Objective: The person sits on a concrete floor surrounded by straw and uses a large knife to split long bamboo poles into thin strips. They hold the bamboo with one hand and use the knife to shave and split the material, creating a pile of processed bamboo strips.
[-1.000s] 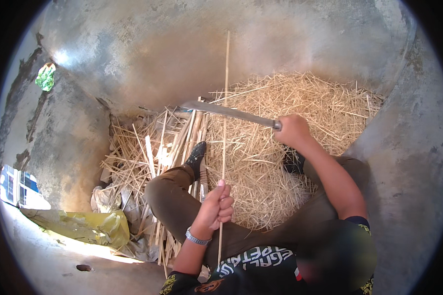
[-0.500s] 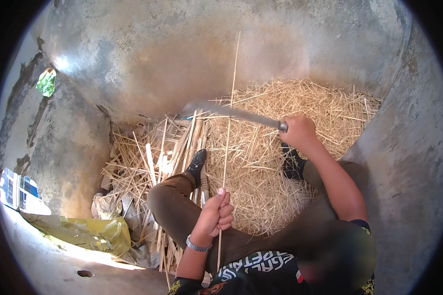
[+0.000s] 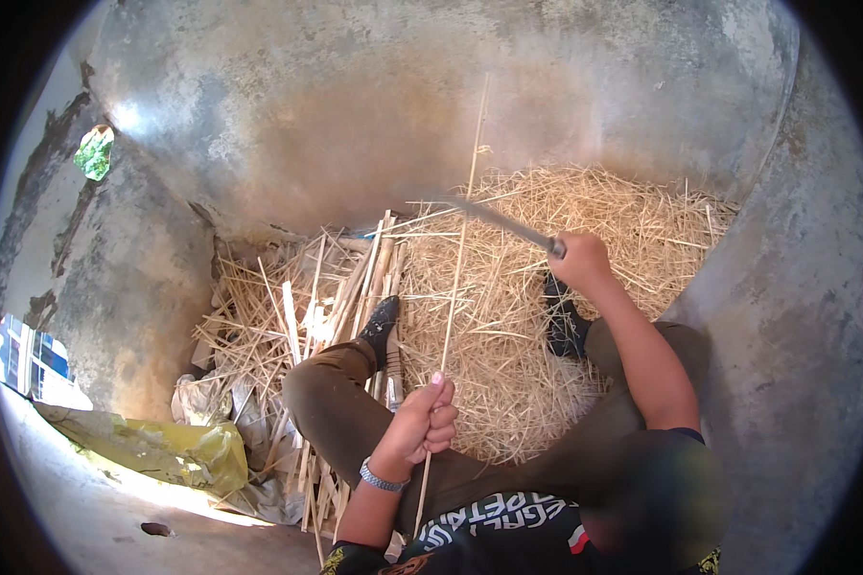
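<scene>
A long thin bamboo strip (image 3: pixel 457 273) rises from near my lap toward the far wall. My left hand (image 3: pixel 426 422), with a watch on its wrist, is closed around the strip's lower part. My right hand (image 3: pixel 582 262) grips the handle of a long-bladed knife (image 3: pixel 508 224). The blade points left and crosses the strip above its middle; its far end is blurred, and I cannot tell whether it touches. A small pale curl (image 3: pixel 484 149) sticks out from the strip near its upper end.
Pale shavings (image 3: pixel 508 374) cover the floor between my feet and up to the wall. Split bamboo pieces (image 3: pixel 369 278) lie heaped on the left. Near them is a yellow plastic sack (image 3: pixel 192 455). Concrete walls (image 3: pixel 355 105) stand close ahead and on both sides.
The strip's upper end has shifted slightly right, and a pale curl now shows near it. The knife blade has tilted and its blurred far end has moved right. Both hands keep their grip.
</scene>
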`<state>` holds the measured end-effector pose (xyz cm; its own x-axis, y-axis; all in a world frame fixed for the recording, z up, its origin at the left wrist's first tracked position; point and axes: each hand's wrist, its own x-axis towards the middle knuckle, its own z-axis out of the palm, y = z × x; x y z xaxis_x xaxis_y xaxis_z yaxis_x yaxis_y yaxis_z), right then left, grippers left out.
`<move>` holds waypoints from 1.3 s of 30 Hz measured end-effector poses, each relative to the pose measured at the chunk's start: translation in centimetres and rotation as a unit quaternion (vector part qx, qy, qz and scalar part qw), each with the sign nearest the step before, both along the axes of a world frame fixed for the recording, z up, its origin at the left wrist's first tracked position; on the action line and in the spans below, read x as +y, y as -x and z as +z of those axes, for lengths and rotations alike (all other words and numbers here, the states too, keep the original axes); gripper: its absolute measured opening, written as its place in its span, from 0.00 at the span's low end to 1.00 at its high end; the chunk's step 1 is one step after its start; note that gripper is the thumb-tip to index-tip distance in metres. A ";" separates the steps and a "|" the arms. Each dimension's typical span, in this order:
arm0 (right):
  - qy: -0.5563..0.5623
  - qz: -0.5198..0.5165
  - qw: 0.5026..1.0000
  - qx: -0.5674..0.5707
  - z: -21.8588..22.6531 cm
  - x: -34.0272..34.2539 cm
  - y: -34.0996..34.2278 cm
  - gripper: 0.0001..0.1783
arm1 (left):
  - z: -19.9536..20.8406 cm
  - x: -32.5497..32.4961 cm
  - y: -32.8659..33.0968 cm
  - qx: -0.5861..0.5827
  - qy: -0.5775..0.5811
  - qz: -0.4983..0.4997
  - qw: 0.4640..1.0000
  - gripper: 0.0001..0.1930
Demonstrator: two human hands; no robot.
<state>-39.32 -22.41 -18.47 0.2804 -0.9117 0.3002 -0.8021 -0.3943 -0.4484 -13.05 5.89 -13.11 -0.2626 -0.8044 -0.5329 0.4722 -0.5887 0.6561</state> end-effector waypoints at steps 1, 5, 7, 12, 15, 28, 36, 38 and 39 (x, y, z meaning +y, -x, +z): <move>0.086 0.073 0.993 0.018 -0.5 0.1 0.2 0.07 | -0.1 -0.1 -0.1 0.001 0.004 0.004 1.000 0.23; 0.305 0.183 0.935 0.013 0.5 -1.6 0.6 0.08 | -0.1 0.5 0.3 -0.018 0.008 -0.011 1.000 0.23; 0.090 0.058 0.994 -0.006 -0.3 -2.7 3.1 0.09 | 0.0 0.5 1.0 -0.015 0.003 -0.041 0.999 0.22; -0.072 -0.198 0.976 -0.065 2.1 -2.9 3.2 0.13 | -0.6 0.3 0.8 0.038 -0.010 -0.062 0.997 0.22; 0.025 -0.100 0.994 -0.024 3.0 -1.8 1.9 0.10 | -0.6 0.6 0.3 0.031 0.001 -0.045 0.998 0.22; -0.140 -0.259 0.937 -0.188 2.2 -2.5 3.2 0.14 | -1.4 0.6 2.3 -0.004 -0.025 -0.110 0.994 0.22; 0.046 -0.167 0.983 -0.062 -1.3 -4.8 4.1 0.12 | -1.3 1.1 -1.0 0.062 -0.019 -0.045 0.997 0.21; -0.144 -0.327 0.917 -0.176 -2.1 -7.4 7.1 0.16 | -0.9 1.2 -1.7 0.055 -0.004 -0.051 0.997 0.21; -0.177 -0.396 0.847 -0.309 -3.8 -8.7 9.7 0.17 | -1.0 1.0 -1.7 0.065 0.007 -0.062 0.996 0.21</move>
